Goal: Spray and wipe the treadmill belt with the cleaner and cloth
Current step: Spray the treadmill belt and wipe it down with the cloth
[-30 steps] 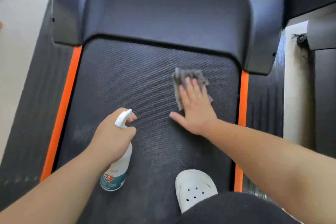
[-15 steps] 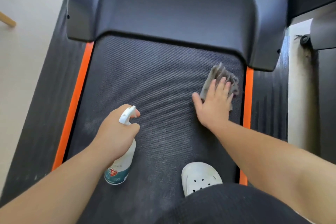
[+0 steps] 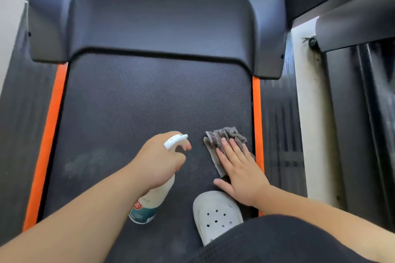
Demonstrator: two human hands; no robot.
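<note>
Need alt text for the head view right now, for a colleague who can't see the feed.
Looking down at a black treadmill belt: the right hand presses a grey cloth flat near the belt's right orange strip, while the left hand holds a white spray bottle, nozzle pointing up the belt. A white clog stands on the belt below the right hand.

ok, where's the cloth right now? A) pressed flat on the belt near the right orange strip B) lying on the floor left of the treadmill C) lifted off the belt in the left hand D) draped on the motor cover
A: the right hand presses the cloth flat on the belt, beside the right orange strip.
</note>
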